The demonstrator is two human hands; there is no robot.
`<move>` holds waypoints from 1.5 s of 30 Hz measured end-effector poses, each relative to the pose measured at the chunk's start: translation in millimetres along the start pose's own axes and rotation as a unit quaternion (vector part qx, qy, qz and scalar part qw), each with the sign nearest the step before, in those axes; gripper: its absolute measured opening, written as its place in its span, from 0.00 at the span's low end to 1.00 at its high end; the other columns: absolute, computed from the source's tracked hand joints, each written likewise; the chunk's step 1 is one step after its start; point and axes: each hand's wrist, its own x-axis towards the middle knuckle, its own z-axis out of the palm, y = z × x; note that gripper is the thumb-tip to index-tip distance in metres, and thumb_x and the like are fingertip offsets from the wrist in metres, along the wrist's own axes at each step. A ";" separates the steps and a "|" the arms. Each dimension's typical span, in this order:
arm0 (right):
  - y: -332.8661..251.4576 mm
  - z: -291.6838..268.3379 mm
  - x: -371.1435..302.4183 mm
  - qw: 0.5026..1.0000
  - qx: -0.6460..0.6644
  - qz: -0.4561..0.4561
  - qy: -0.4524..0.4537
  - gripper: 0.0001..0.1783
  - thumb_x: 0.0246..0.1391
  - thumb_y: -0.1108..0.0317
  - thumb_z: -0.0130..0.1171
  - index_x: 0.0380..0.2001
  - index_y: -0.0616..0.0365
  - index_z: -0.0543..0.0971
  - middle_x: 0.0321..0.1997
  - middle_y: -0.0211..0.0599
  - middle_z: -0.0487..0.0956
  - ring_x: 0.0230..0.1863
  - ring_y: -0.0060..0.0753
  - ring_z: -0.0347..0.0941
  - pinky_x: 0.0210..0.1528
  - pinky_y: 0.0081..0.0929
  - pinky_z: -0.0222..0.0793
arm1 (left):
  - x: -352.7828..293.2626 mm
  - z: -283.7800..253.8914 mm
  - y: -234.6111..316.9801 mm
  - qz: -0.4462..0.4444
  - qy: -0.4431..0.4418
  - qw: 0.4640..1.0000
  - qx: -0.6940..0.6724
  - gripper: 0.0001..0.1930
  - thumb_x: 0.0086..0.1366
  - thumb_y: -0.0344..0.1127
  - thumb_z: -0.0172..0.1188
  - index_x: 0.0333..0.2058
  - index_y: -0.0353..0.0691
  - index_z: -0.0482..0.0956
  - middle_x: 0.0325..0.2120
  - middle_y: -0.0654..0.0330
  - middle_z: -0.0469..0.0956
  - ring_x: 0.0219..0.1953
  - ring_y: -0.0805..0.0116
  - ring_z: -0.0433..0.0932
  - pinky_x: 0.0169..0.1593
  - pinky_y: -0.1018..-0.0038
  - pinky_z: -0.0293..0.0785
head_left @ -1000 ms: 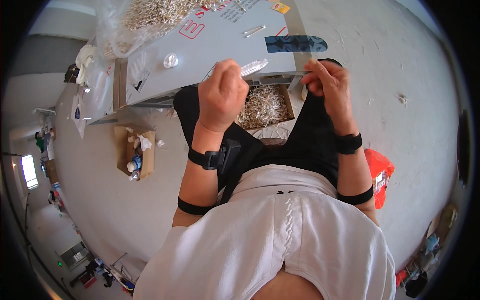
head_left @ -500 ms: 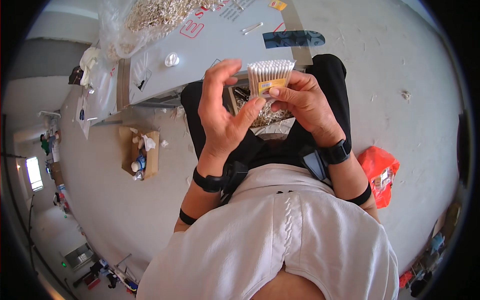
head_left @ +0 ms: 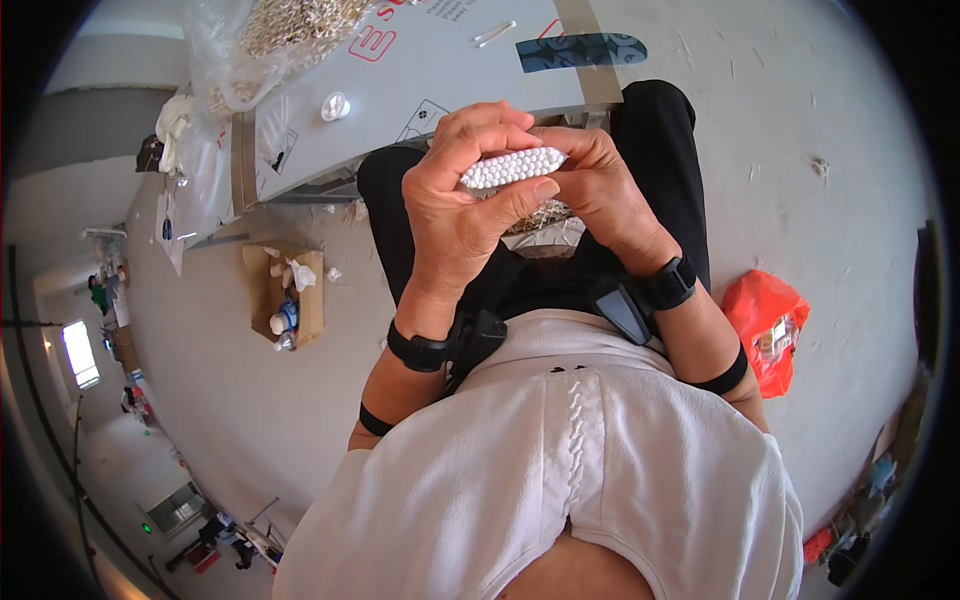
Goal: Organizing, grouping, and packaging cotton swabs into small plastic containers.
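Between my two hands is a flat pack of cotton swabs (head_left: 513,168), its white tips turned up toward me. My left hand (head_left: 450,205) wraps its left part, with the fingers behind and the thumb along the near side. At the pack's right end, my right hand (head_left: 605,190) grips it with thumb and fingers. The sticks and the yellow label are hidden by the hands and the tilt. Below the hands, between my knees, more loose swabs (head_left: 540,217) show in part.
Ahead stands a grey-topped table (head_left: 380,90) with a clear bag of swabs (head_left: 300,30), a small white round container (head_left: 335,106), a few loose swabs (head_left: 495,34) and a dark patterned strip (head_left: 580,52). A cardboard box (head_left: 315,300) sits on the floor at left, a red plastic bag (head_left: 765,325) at right.
The pack has tipped so its tips face me instead of its labelled side. My left hand, open beside it before, has closed round its left part.
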 end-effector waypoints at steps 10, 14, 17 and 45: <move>0.0 -0.7 0.5 0.999 -0.030 -0.021 0.007 0.14 0.51 0.80 0.64 0.43 0.60 0.84 0.36 0.30 0.83 0.36 0.15 0.75 0.42 0.19 0.74 | 1.7 2.1 -7.2 0.070 -0.007 0.996 0.057 0.14 0.45 0.27 0.74 0.33 0.40 0.84 0.38 0.61 0.81 0.50 0.63 0.75 0.55 0.68 0.70; 0.1 -0.3 0.3 0.999 -0.035 -0.020 0.007 0.14 0.51 0.79 0.64 0.42 0.60 0.84 0.35 0.30 0.83 0.36 0.16 0.75 0.42 0.20 0.74 | 2.0 1.8 -10.2 0.088 -0.009 0.994 0.063 0.13 0.46 0.27 0.73 0.33 0.39 0.83 0.37 0.61 0.82 0.48 0.62 0.76 0.55 0.68 0.71; 0.6 0.3 0.0 1.000 -0.025 0.003 0.016 0.13 0.51 0.79 0.64 0.42 0.59 0.84 0.35 0.29 0.83 0.36 0.16 0.75 0.42 0.20 0.74 | 0.4 2.2 -11.9 0.064 -0.007 0.997 0.039 0.14 0.46 0.27 0.73 0.33 0.39 0.83 0.37 0.61 0.82 0.48 0.63 0.77 0.54 0.68 0.71; 13.2 -2.7 2.0 0.997 -0.069 -0.026 0.039 0.15 0.49 0.83 0.64 0.41 0.60 0.84 0.35 0.32 0.85 0.35 0.16 0.73 0.41 0.22 0.73 | 2.4 5.9 -11.4 0.109 -0.045 0.988 0.097 0.13 0.46 0.24 0.72 0.32 0.40 0.82 0.37 0.60 0.81 0.47 0.63 0.77 0.52 0.69 0.72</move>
